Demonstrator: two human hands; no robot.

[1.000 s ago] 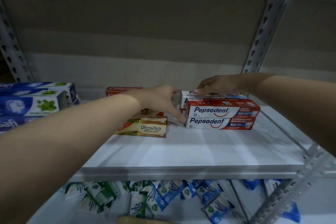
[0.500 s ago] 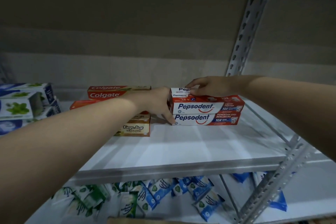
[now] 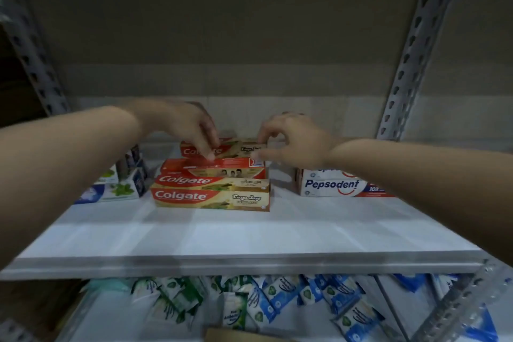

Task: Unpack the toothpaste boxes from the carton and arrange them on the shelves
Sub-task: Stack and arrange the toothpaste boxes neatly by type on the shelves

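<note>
Colgate boxes (image 3: 211,197) stacked near the middle of the white shelf (image 3: 249,233), somewhat toward its back edge, long sides parallel to the front edge. Front gold-and-red box flat on the shelf, a second like it just behind and slightly higher, a red box (image 3: 213,168) on top of those, and one more Colgate box (image 3: 238,147) farther back, partly hidden by fingers.

Left hand (image 3: 188,128) above the back of the stack, reaching in from the left edge, forearm level, wrist bent down, fingers pointing downward with the tips touching the top of the red box and the rear box. Fingers fairly straight, not wrapped round anything that can be made out; motion blur softens the tips.

Right hand (image 3: 291,139) at the right end of the same stack, reaching in from the right edge, forearm sloping up toward the wrist. Thumb and forefinger drawn together at the right end of the rear Colgate box, other fingers curled; looks like a pinch on that box end, though blurred.

Pepsodent boxes (image 3: 333,186) stacked toward the right edge, partly under the right forearm, well clear of both hands. Blue-and-white mint boxes (image 3: 116,189) near the left edge. Sachets (image 3: 266,302) scattered on the lower shelf beneath.
</note>
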